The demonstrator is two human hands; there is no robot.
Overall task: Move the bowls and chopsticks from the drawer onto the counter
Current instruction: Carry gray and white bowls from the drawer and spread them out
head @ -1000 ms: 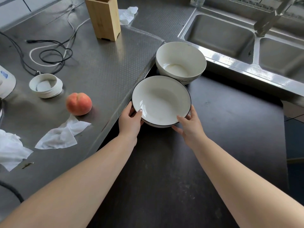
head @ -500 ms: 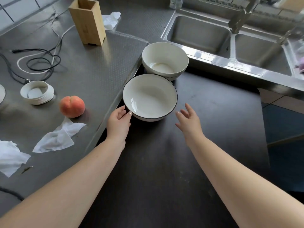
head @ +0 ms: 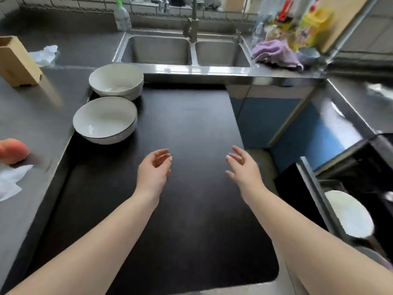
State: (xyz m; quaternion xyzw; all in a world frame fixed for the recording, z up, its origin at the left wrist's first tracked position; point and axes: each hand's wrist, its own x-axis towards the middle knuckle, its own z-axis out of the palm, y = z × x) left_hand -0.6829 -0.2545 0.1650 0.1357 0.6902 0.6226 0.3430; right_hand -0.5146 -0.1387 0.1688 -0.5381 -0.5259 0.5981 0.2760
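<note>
Two white bowls sit on the black counter (head: 180, 188), at its far-left corner. Dark-rimmed bowl (head: 104, 119) is the nearer one; plain white bowl (head: 116, 80) is right behind it, touching or nearly so, can't tell which. Both upright and nothing visible inside either.

Left hand (head: 153, 169) hovers over the middle of the black surface, palm turned inward, fingers loosely curled, holding nothing. Right hand (head: 242, 165) is level with it, off to the right near the counter's right edge, fingers spread and slack, also empty. Neither hand touches a bowl; both are well apart from the pair.

Open drawer (head: 314, 188) at lower right, below counter level. One more white bowl (head: 348, 216) is in it, partly hidden behind the metal drawer rim. Drawer interior behind it is dark; no chopsticks can be made out there.

Grey steel worktop (head: 42, 116) on the left holds a peach (head: 13, 150), a crumpled tissue (head: 10, 182) just beside it, and a wooden block (head: 18, 61) farther back. Double sink (head: 185, 52) runs along the back edge, purple cloth (head: 274, 53) at its right end.
</note>
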